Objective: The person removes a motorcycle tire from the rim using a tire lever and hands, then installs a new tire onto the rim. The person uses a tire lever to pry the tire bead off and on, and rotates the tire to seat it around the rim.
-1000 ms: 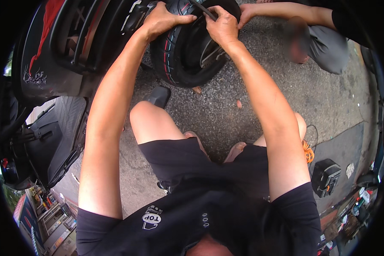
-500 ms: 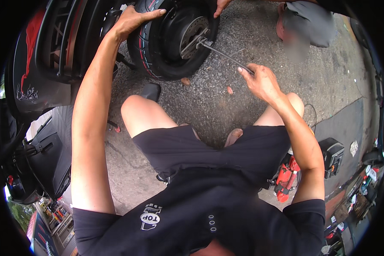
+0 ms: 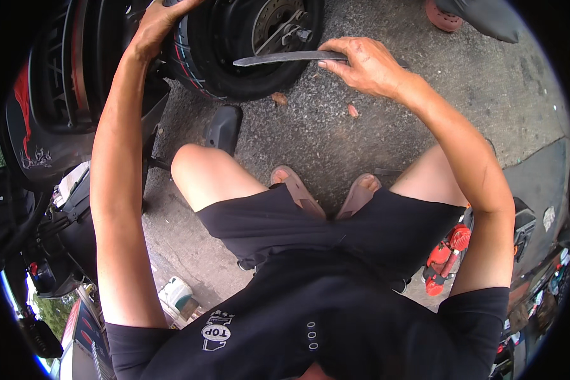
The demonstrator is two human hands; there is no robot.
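My right hand (image 3: pixel 367 66) is closed around a dark flat metal pry bar (image 3: pixel 278 58), whose tapered end points left across the front of a scooter wheel (image 3: pixel 234 87). The wheel has a black tyre with red and pale stripes on its tread. At its middle are a brake disc (image 3: pixel 259 35), a metal bracket and an axle nut (image 3: pixel 304 35); the bar lies below them in the picture. My left hand (image 3: pixel 155 28) grips the tyre's left side, with its fingers partly hidden and cut off by the upper edge.
Dark scooter bodywork (image 3: pixel 50 130) fills the left side. A black rounded part (image 3: pixel 225 126) lies beside my left knee. Red tool-like equipment (image 3: pixel 446 259) is by my right thigh. Another person's reddish shoe (image 3: pixel 444 16) shows at upper right. A dark mat (image 3: pixel 541 180) covers ground at right.
The bar has come away from the axle and swung to point left. My left hand has shifted up and left in view. Another person's hand at the tyre has left the picture.
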